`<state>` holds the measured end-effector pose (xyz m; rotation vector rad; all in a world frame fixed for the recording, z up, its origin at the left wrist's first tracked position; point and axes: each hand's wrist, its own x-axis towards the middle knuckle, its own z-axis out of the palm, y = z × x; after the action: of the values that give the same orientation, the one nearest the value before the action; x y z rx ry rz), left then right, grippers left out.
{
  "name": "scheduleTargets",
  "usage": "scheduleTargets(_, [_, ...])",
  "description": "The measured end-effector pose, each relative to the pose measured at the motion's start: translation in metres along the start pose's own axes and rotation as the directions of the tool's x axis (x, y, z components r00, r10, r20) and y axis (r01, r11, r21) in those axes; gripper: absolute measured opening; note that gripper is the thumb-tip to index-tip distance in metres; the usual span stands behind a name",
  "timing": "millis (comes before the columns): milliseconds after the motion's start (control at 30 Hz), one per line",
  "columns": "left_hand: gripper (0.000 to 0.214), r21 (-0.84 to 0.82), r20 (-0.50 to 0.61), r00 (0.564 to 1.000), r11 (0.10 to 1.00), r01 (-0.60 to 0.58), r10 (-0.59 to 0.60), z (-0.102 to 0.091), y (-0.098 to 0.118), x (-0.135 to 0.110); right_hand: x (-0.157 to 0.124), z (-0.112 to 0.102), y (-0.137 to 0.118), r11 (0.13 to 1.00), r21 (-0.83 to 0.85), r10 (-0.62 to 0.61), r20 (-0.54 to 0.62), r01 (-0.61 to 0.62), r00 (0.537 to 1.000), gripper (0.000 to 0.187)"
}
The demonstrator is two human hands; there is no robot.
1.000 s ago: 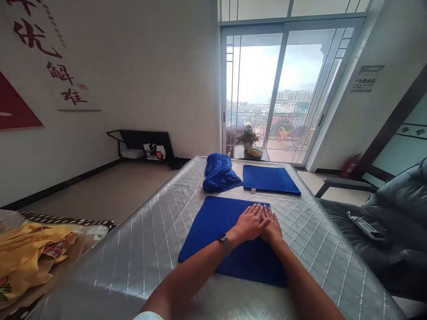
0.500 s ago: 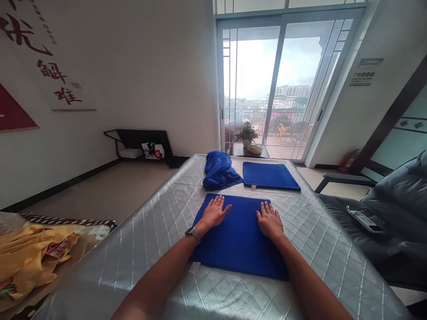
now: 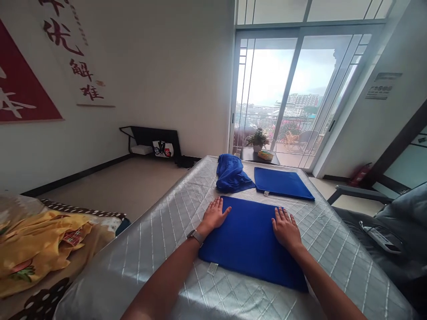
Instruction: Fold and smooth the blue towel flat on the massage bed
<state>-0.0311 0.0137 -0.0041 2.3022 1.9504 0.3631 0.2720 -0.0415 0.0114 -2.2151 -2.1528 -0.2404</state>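
A folded blue towel (image 3: 248, 242) lies flat on the silver quilted mattress (image 3: 156, 244) in front of me. My left hand (image 3: 213, 215) rests flat on the towel's far left corner, fingers spread. My right hand (image 3: 285, 229) presses flat on its far right part, fingers stretched out. Neither hand holds anything. Further back a second folded blue towel (image 3: 282, 183) lies flat, and a crumpled blue cloth (image 3: 231, 174) sits to its left.
A yellow patterned blanket (image 3: 36, 249) lies at the left. A dark armchair (image 3: 396, 226) with a remote stands to the right. Behind the mattress are a small table with a potted plant (image 3: 257, 140) and glass balcony doors (image 3: 293, 93).
My hands were together on the towel's right part, then slid apart to its two sides. The view has shifted a little to the left.
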Motion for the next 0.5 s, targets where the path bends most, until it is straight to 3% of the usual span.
scheduleTargets(300, [0.081, 0.034, -0.025, 1.0, 0.999, 0.012, -0.012, -0.001, -0.001, -0.002, -0.031, 0.016, 0.006, 0.997, 0.07, 0.004, 0.08, -0.009, 0.997, 0.065])
scheduleTargets(400, [0.079, 0.097, -0.141, 0.99, 0.995, -0.009, 0.023, -0.01, 0.004, -0.007, -0.032, 0.016, 0.006, 0.994, 0.104, 0.004, 0.097, -0.014, 0.995, 0.065])
scheduleTargets(500, [0.078, 0.138, -0.237, 0.957, 0.981, -0.14, 0.17, -0.021, 0.025, -0.018, -0.031, 0.012, 0.004, 0.992, 0.124, 0.005, 0.098, -0.017, 0.995, 0.065])
